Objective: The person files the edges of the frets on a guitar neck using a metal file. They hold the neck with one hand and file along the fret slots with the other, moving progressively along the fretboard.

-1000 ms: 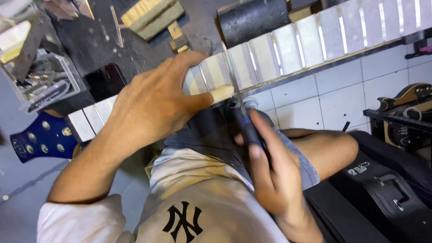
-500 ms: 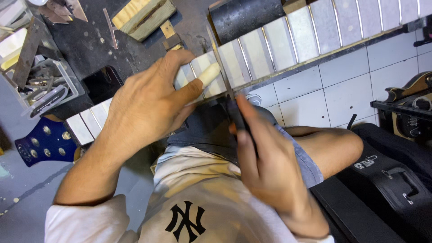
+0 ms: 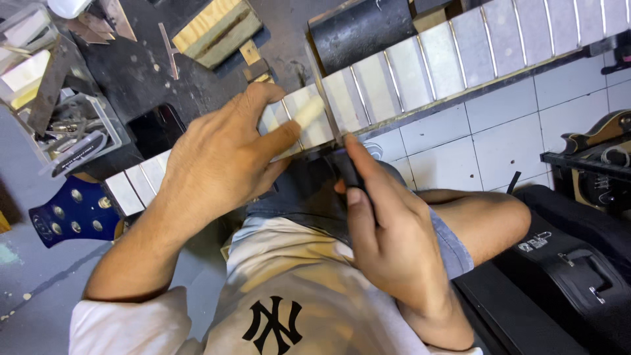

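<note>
A long guitar neck (image 3: 420, 62) with metal frets, its fretboard covered in pale tape, lies across my lap and runs from the blue headstock (image 3: 72, 213) at the left up to the top right. My left hand (image 3: 227, 158) presses flat on the neck near its lower frets, thumb stretched along the edge. My right hand (image 3: 388, 240) grips the dark handle of a thin flat metal file (image 3: 323, 89), whose blade lies across a fret just right of my left thumb.
A dark workbench (image 3: 138, 72) at top left carries wooden blocks (image 3: 217, 29), a clear box of tools (image 3: 75, 131), a black phone (image 3: 158, 128) and a black cylinder (image 3: 361, 29). White floor tiles (image 3: 499, 141) lie right of the neck. A black guitar case (image 3: 565, 276) sits at lower right.
The file blade has slid along the fret, and my right hand has shifted slightly with it. My left hand stays pressed on the neck.
</note>
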